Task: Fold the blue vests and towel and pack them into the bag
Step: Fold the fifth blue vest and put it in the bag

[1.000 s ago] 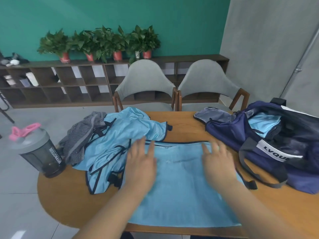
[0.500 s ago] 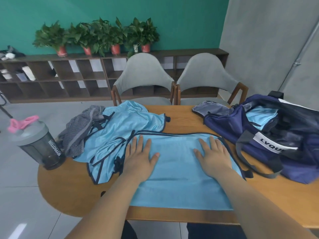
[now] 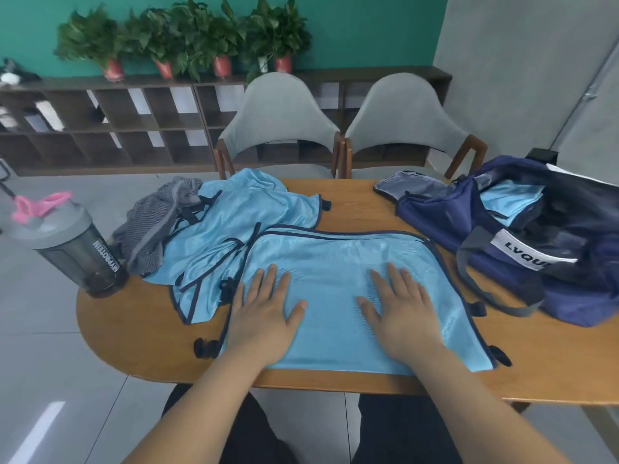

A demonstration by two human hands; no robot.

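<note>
We press our left hand (image 3: 264, 314) and right hand (image 3: 400, 311), fingers spread flat, on the blue vest (image 3: 338, 269) beside the navy bag (image 3: 522, 236).

You have two hands in the lower frame: left hand (image 3: 264, 316) and right hand (image 3: 402, 316). You can count three blue pieces: flat vest (image 3: 335, 262) at centre, crumpled vest (image 3: 234, 212) to its left, folded vest (image 3: 509, 202) inside the one bag (image 3: 435, 212) at right. Also one grey towel (image 3: 150, 226), one shaker bottle (image 3: 77, 249), one table (image 3: 134, 329), two chairs, left chair (image 3: 278, 108) and right chair (image 3: 398, 112), and four red plant pots (image 3: 114, 68) along the top.
</note>
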